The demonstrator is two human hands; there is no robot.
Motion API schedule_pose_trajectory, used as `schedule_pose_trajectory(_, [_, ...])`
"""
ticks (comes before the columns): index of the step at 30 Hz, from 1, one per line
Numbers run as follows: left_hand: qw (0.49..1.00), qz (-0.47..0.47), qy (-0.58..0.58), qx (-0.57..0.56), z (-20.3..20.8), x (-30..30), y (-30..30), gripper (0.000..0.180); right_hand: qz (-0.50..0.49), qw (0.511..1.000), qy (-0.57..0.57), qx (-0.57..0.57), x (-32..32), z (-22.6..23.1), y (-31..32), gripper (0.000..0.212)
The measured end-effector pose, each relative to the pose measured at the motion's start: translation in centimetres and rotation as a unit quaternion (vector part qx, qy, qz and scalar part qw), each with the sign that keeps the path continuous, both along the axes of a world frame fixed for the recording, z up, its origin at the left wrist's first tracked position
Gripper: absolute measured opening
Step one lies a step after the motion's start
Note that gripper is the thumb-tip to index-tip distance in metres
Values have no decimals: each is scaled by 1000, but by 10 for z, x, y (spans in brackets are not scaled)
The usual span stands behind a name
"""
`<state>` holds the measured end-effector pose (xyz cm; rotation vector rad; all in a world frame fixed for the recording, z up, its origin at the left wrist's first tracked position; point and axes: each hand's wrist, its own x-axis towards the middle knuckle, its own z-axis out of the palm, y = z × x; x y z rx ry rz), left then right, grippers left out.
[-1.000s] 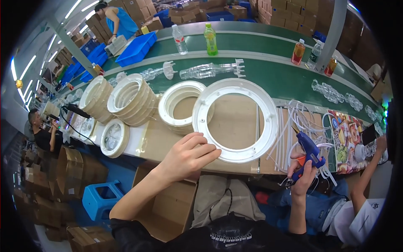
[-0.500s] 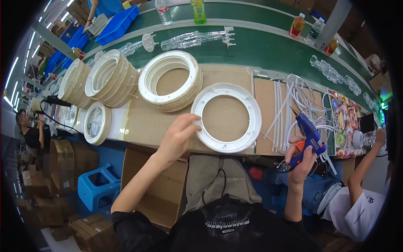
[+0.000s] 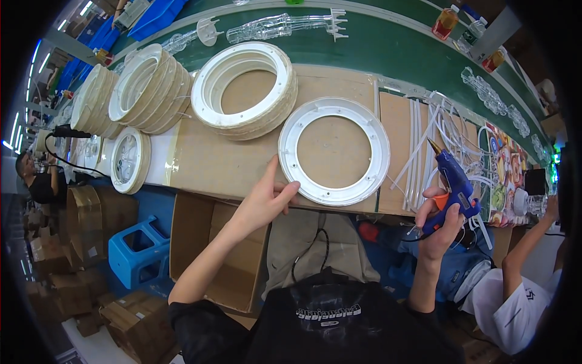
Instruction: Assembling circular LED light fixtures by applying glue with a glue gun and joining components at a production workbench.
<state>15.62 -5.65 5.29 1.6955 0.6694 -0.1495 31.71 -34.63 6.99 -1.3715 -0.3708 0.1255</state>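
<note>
A flat white plastic ring with small screw bosses round its inner edge lies face up on the brown cardboard-topped workbench, near the bench's front edge; being round, it has no long axis, and its opening looks straight up at the camera. The left hand touches the ring's lower left rim with loosely spread fingers, forefinger raised and thumb tip against the rim, gripping nothing tightly.

The right hand is closed round the grip of a blue glue gun with an orange trigger. The gun's long axis runs from lower right to upper left, its brass nozzle pointing up and away toward the bench, just right of the ring and clear of it.

Beside the gun lies a loose bundle of white plastic strips. Behind the ring sits a stack of similar white rings, with further leaning stacks to the left. Beyond runs a green conveyor belt carrying clear plastic parts. A person in a white sleeve works at lower right.
</note>
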Motion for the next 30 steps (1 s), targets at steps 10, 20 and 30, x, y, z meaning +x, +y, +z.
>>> schedule_pose_trajectory(10, [998,-4,-46,-47,-15,23,14,67,31,999,20,12,0,-8,-9,60])
schedule_pose_trajectory(20, [980,-88,-151,98,-30,48,49,43,6,998,58,-6,7,-15,-10,61])
schedule_pose_trajectory(30, [947,-78,-101,293,-15,35,51,40,25,997,71,-25,19,-21,5,53])
